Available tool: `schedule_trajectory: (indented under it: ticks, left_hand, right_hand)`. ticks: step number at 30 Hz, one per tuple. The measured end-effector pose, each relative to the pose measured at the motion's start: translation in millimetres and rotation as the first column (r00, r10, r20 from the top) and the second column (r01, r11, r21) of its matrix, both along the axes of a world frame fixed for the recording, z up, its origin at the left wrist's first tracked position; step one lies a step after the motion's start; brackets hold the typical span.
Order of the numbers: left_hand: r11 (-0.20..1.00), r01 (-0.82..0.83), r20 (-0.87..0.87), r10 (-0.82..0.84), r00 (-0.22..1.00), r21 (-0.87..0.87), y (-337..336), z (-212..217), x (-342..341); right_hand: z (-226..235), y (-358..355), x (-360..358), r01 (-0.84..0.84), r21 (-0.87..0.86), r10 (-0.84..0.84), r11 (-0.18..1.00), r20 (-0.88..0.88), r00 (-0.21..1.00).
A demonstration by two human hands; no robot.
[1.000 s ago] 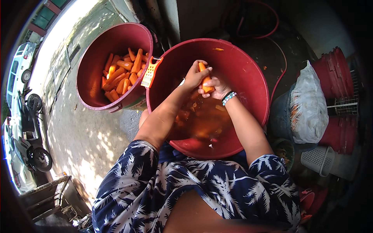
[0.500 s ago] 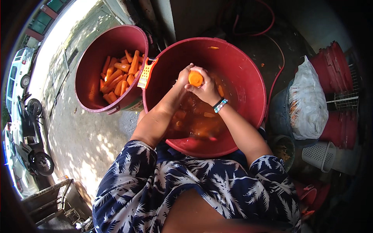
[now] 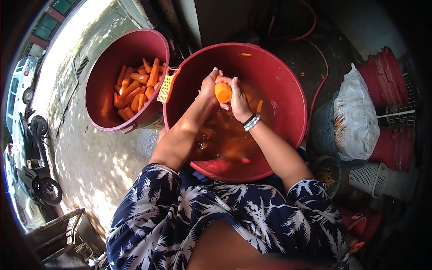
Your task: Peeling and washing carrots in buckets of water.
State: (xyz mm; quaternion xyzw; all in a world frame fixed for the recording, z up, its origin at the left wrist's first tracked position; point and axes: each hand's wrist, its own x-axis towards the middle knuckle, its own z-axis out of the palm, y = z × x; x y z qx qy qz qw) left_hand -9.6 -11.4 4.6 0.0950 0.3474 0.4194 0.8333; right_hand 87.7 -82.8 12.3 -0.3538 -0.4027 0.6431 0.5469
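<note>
Both my hands hold one peeled carrot (image 3: 223, 93) above a large red tub (image 3: 283, 90). My left hand (image 3: 208, 86) is closed along its left side. My right hand (image 3: 240, 101), with a beaded bracelet at the wrist, wraps its fingers over it from the right. The cut end faces me. Below lies brownish water (image 3: 229, 144) with carrots partly visible in it; how many is hidden. An orange peeler (image 3: 168, 84) with a slotted face rests on the tub's left rim.
A second red tub (image 3: 101, 85) at the left holds several peeled carrots (image 3: 135, 87). To the right stand a white sack (image 3: 357, 119) in a dark tub, red buckets (image 3: 384, 81), a white perforated basket (image 3: 369, 180) and a bowl of scraps (image 3: 327, 175). A pink hose (image 3: 310, 33) runs behind.
The carrot and my hands have shifted slightly left and down. My right hand's fingers have moved round the carrot, showing more of its side.
</note>
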Motion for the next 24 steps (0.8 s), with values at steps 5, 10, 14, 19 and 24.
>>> schedule_trajectory:
  ticks: [5,10,14,19,24]
  left_hand:
    - [0.797,0.148,-0.485,0.198,0.852,0.585,5.3,0.7,-15.9]
    - [0.633,0.477,-0.792,0.486,0.368,0.610,-3.6,12.4,-5.0]
    - [0.491,0.562,-0.721,0.618,0.313,0.665,-11.5,5.2,-1.7]
    - [0.632,0.401,-0.727,0.420,0.543,0.664,-19.8,-5.4,14.1]
    - [0.853,0.185,-0.488,0.091,0.868,0.489,-4.4,-24.8,14.2]
  right_hand:
    - [32.3,-2.3,1.0,-0.225,-0.235,0.162,0.946,-0.260,0.952]
    - [-4.4,0.6,7.6,0.054,0.133,-0.113,0.990,0.493,0.863]
    - [1.9,-1.3,0.0,0.082,0.376,-0.375,0.923,0.834,0.405]
    - [-25.0,10.6,-2.1,0.230,0.311,-0.385,0.922,0.685,0.619]
    - [-28.6,8.7,11.7,-0.183,-0.303,0.167,0.935,-0.079,0.983]
